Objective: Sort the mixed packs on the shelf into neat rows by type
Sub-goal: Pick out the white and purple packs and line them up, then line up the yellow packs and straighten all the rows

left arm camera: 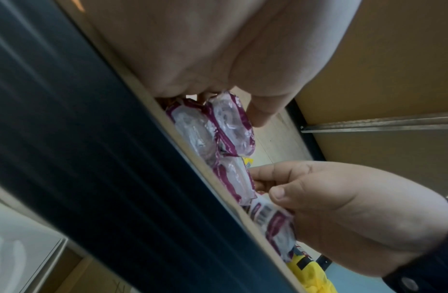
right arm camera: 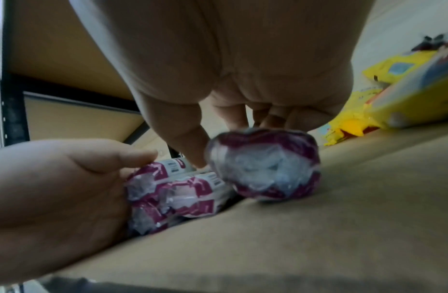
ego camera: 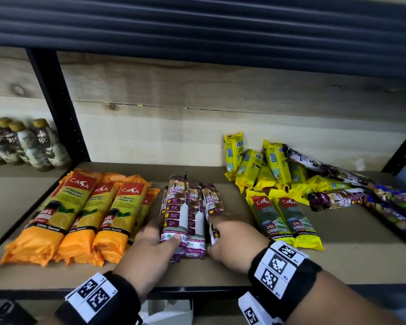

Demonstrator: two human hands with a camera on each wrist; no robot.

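Bottles point(ego camera: 26, 143) w/ gold caps stand grouped in adjacent bay, left of black upright post point(ego camera: 56, 106). Wood-grain back panel point(ego camera: 197, 127) behind. White object point(ego camera: 169, 311) below front edge; type cannot be told.

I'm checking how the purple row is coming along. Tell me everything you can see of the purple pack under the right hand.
The purple pack is a roll in glossy purple-and-white film printed "Draw String Bag", its crimped near end showing pale folded plastic inside. It lies lengthwise on the shelf board, rightmost of the purple row, slightly angled beside its neighbour. The right hand grips it from above.
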